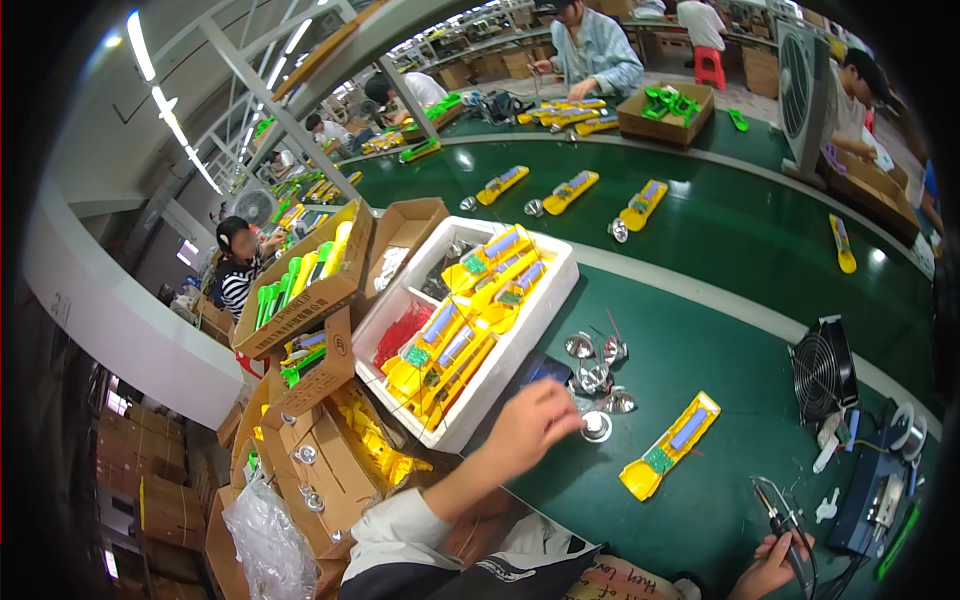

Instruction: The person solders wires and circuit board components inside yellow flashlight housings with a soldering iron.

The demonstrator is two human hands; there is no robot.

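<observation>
My left hand [535, 422] is over the bench, fingers curled in a pinch at the edge of a round silver lamp reflector [597, 428]. Beyond it lies a cluster of similar reflectors [592, 378], some with thin wires. To the right of that hand rests a yellow flashlight housing [668, 448], laid open, with a blue-violet battery cell and a small green circuit board inside. At the lower right my right hand [770, 566] is closed around a soldering iron [779, 520]. A wire stand partly overlaps the iron's tip.
A white foam box [560, 300] holds yellow housings and red wires. Cardboard boxes [310, 300] stand at the left. At the right are a black fan [825, 370] and a blue soldering unit [873, 500]. Beyond, a green conveyor [700, 215] carries housings; co-workers sit past it.
</observation>
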